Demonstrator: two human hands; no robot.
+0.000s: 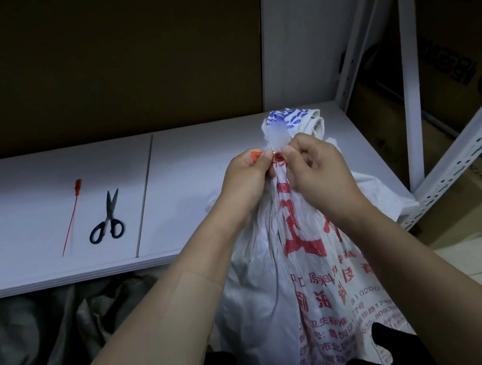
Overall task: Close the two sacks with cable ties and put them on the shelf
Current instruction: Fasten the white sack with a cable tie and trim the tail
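A white woven sack (313,290) with red print stands upright in front of me, its neck bunched together. An orange cable tie (277,156) wraps that neck. My left hand (246,181) pinches the tie's head end at the left of the neck. My right hand (316,170) pinches the tie at the right of the neck. A second white sack (374,192) lies behind the first, on the shelf board (198,157), mostly hidden. A spare red cable tie (73,215) lies flat on the shelf at the left.
Black-handled scissors (108,219) lie beside the spare tie. White metal shelf uprights (408,92) rise at the right, with cardboard boxes (465,52) behind them. Grey cloth (53,338) lies on the floor under the shelf. Brown board backs the shelf.
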